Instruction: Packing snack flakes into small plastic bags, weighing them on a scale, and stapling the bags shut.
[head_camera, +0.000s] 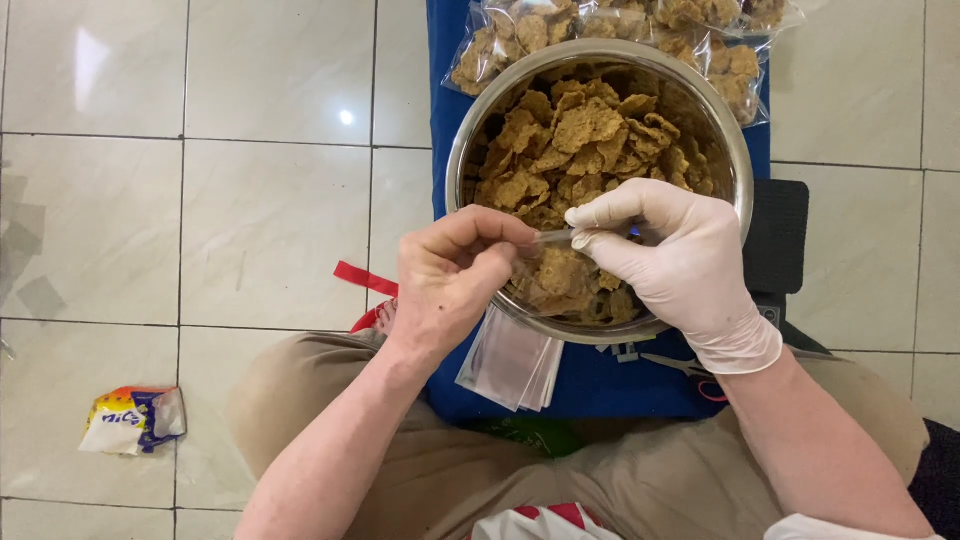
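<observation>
A round metal bowl full of brown fried chips stands on a blue surface in front of me. Over its near side, my bare left hand and my right hand, in a white glove, both pinch the top edge of a small clear plastic bag that holds some chips. The two hands are close together, thumbs and forefingers meeting on the bag's mouth.
A stack of clear plastic bags lies on the blue surface below the bowl. Filled chip bags lie beyond the bowl. Scissors rest near my right wrist. A crumpled wrapper lies on the tiled floor at left. A dark object sits right of the bowl.
</observation>
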